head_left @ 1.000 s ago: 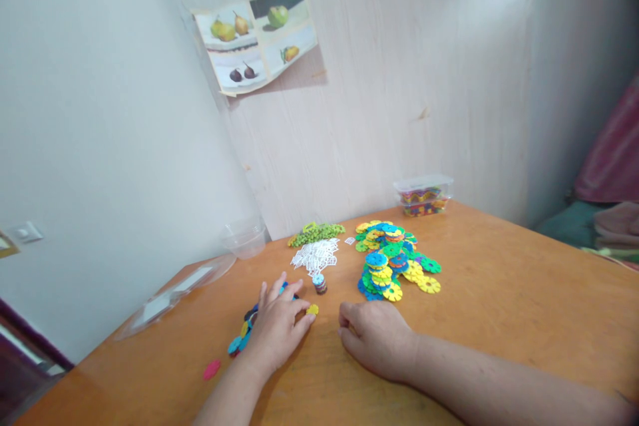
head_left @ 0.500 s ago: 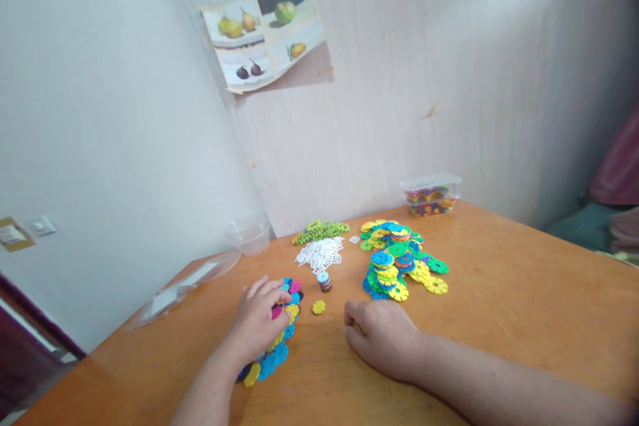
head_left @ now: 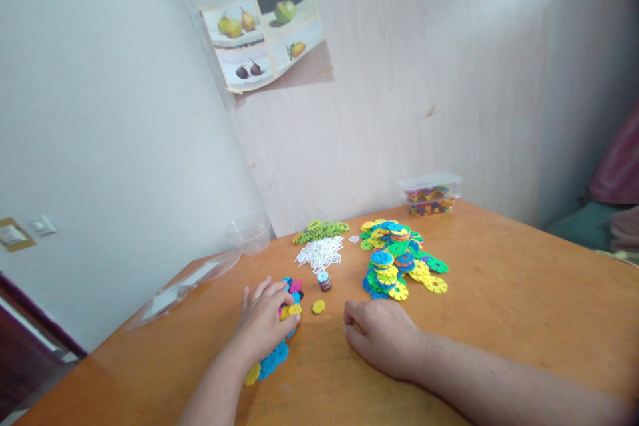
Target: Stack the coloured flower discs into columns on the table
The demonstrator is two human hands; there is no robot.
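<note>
My left hand [head_left: 267,323] reaches over a pile of small flower-shaped plastic discs [head_left: 273,361], mostly blue, yellow and pink. Its thumb and index finger close around a yellow disc [head_left: 295,309] at the pile's right side; the other fingers stretch over the pile and hide part of it. To the right stands a short upright stack of small discs [head_left: 324,281], light blue on top. A single yellow disc [head_left: 318,307] lies in front of that stack. My right hand [head_left: 382,339] rests on the table as a loose fist, with nothing showing in it.
Behind the stack lie white flat pieces [head_left: 320,254] and green pieces [head_left: 322,232]. Larger flower discs [head_left: 387,273] are heaped at right. A clear tub [head_left: 248,236] and lid [head_left: 184,286] sit left, a filled clear box [head_left: 431,195] at the back of the wooden table [head_left: 524,319].
My left hand has shifted slightly right, and its thumb and index finger have drawn together at the yellow disc. My right hand has stayed in place.
</note>
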